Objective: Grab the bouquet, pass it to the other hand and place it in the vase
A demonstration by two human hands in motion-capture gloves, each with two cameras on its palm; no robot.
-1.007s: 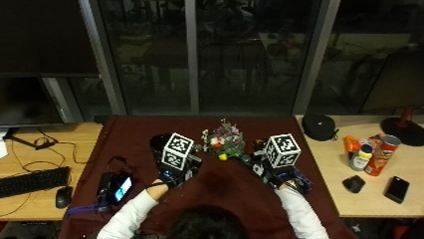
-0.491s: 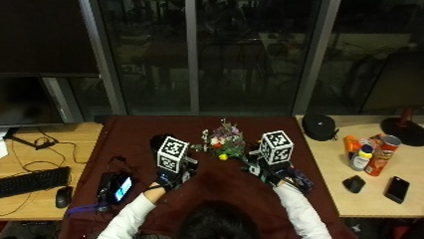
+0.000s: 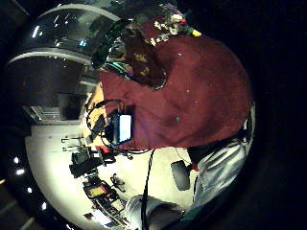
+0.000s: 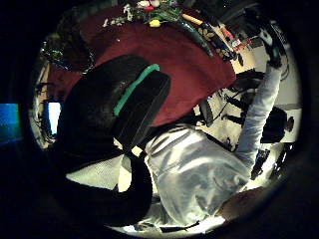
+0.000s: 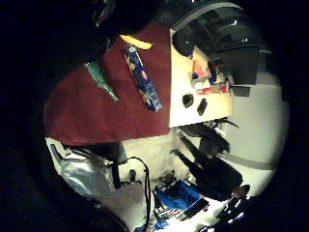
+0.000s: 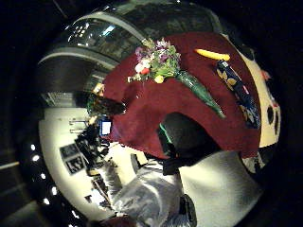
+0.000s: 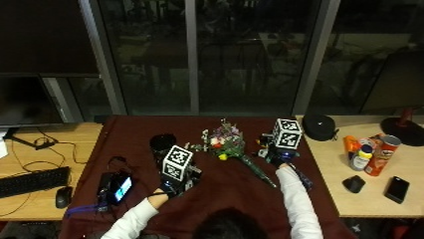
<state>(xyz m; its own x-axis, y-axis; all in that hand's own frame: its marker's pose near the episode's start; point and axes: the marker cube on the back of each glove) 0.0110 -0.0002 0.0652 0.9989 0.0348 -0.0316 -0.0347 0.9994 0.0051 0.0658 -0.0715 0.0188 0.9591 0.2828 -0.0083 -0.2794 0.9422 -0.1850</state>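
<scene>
Since half a second ago the right hand (image 7: 281, 155) has reached further from the person, to three o'clock of the flower heads; the left hand (image 7: 173, 180) stays near the body. The dark red tablecloth (image 7: 218, 194) has bare room at six o'clock. The mixed-flower bouquet with green wrapped stem (image 7: 232, 148) lies flat mid-cloth, stem toward five o'clock. The dark glass vase (image 7: 161, 145) stands at its nine o'clock. Neither hand's fingers can be made out.
</scene>
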